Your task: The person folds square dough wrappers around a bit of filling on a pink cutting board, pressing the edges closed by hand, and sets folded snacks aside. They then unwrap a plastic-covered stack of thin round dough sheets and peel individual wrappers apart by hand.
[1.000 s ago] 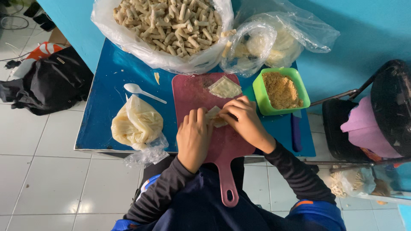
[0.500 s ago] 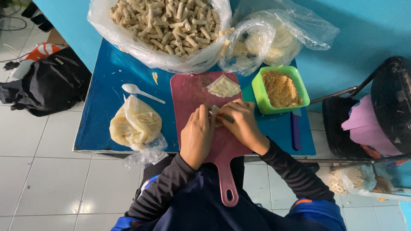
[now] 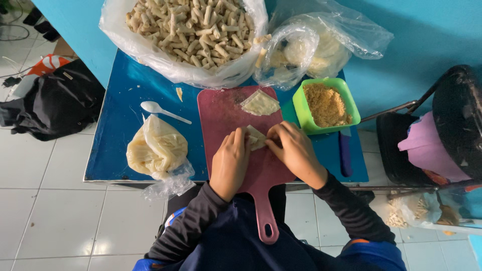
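- A person's left hand (image 3: 230, 163) and right hand (image 3: 295, 151) meet over a small pale pastry wrapper (image 3: 255, 137) on a maroon cutting board (image 3: 226, 113), fingers curled and pinching the wrapper's edges from either side.
- A second folded wrapper (image 3: 259, 103) lies apart near the board's far edge.
- At the table's back, a wide clear plastic bag (image 3: 193, 30) sits open, heaped with finished beige rolls.
- Just right of it, a crumpled clear bag (image 3: 321, 45) holds pale round sheets.
- A square green tub (image 3: 326, 104) of golden crumbs stands just beside the board, right of it.
- On the blue table (image 3: 118, 130), at left, a knotted clear bag (image 3: 156, 149) bulges with pale yellow filling; a white plastic spoon (image 3: 163, 111) lies near it.
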